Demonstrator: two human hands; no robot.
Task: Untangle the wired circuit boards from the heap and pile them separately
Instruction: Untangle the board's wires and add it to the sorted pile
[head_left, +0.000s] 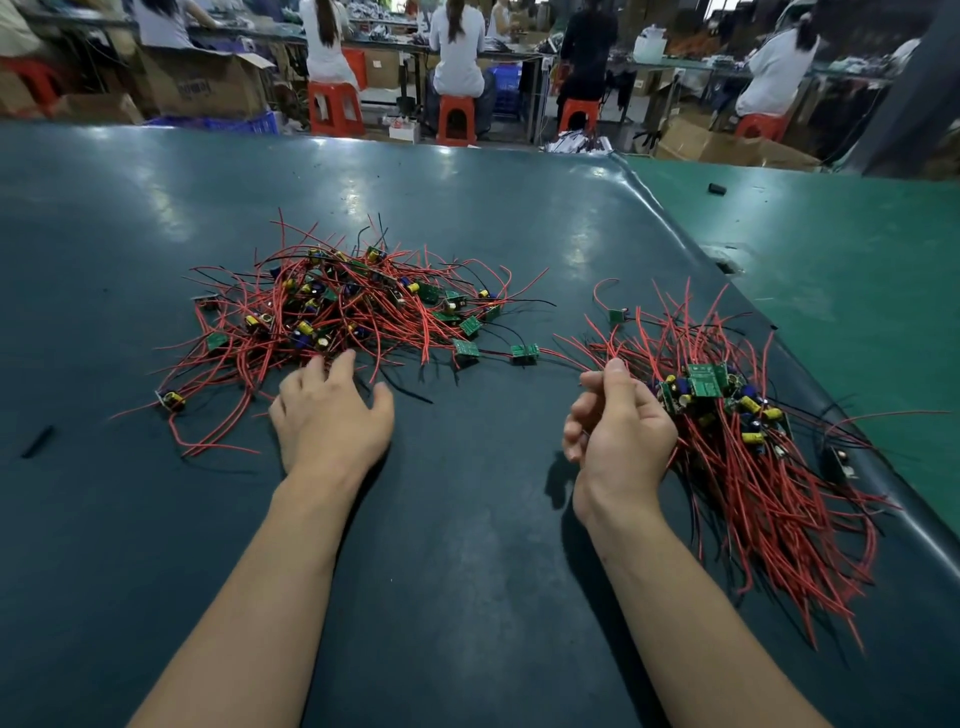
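A: Left hand (332, 415) spread, fingertips on heap (343, 312). Right hand (618, 423) curled beside pile (753, 441); pinching a wire? Can't tell.

B: Risk: a tug could drag tangled boards along.

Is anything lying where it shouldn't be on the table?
Mostly no. A few boards have strayed: two green boards lie in the gap between the tangled heap and the sorted pile, and one board sits at the heap's near left edge. A small black piece lies alone on the far green mat.
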